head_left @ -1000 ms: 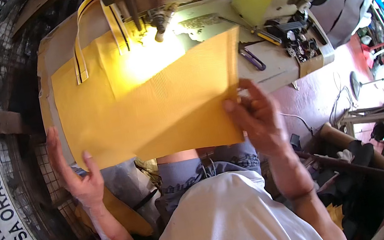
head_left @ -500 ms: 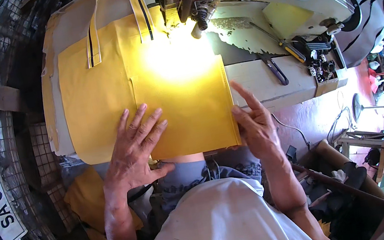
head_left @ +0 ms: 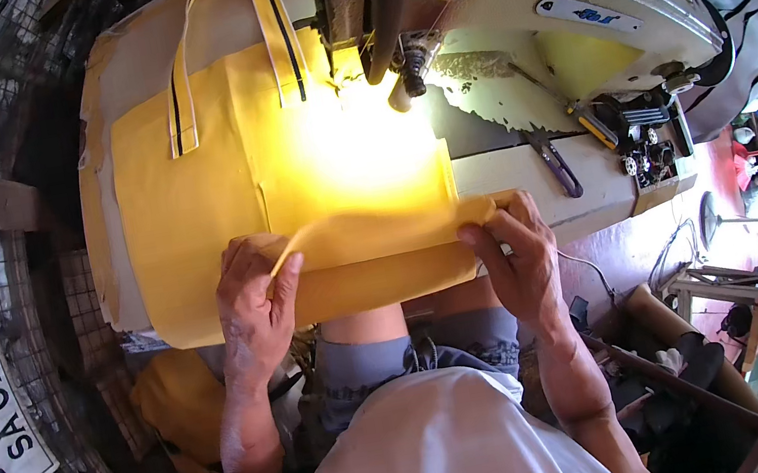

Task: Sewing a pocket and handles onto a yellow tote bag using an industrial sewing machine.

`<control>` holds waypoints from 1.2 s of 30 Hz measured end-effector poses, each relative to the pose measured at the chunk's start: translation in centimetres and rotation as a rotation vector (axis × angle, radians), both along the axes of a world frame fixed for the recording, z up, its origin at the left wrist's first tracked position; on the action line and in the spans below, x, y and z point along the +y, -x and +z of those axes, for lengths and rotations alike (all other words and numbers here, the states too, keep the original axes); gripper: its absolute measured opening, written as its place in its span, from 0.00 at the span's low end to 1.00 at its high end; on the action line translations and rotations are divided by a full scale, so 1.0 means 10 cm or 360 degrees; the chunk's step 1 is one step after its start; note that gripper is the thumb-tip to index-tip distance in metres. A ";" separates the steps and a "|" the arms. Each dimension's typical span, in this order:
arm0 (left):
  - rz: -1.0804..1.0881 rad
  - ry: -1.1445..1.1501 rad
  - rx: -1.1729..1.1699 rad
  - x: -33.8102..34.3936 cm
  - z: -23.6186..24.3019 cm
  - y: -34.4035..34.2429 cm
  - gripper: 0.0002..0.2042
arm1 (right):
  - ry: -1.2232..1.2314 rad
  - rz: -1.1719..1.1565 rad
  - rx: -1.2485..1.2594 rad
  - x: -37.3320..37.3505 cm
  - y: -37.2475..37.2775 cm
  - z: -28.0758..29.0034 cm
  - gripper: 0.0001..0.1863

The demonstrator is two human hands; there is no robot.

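We are judging the yellow fabric panel [head_left: 379,236] to be light and flexible, with a little stiffness, not fragile and probably not very slippery; it is seeming best to hold at both ends of its near edge. It is lying over the larger yellow bag piece [head_left: 189,238], at the front edge of the sewing table [head_left: 501,174]. Our left hand [head_left: 253,293] is pinching the left end between thumb and fingers, and our right hand [head_left: 522,253] is pinching the right end. Compared with a moment earlier, our left fingers are no longer spreading flat, and the near edge is now curling upward.
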State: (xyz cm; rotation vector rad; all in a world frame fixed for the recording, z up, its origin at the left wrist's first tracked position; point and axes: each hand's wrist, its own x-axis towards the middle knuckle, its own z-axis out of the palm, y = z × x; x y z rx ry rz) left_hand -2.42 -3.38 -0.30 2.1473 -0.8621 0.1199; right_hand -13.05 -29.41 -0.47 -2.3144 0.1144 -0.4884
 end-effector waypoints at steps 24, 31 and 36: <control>0.0600 -0.0419 -0.0366 -0.28 -0.16 -0.05 0.06 | 0.0446 -0.0345 0.0027 0.16 -0.28 -0.18 0.18; 0.0567 -0.0475 -0.0355 -0.27 -0.17 -0.05 0.06 | 0.0556 -0.0218 -0.0229 0.12 -0.28 -0.26 0.21; 0.0575 -0.0477 -0.0349 -0.26 -0.20 -0.05 0.07 | 0.0485 -0.0131 -0.0136 0.10 -0.26 -0.21 0.21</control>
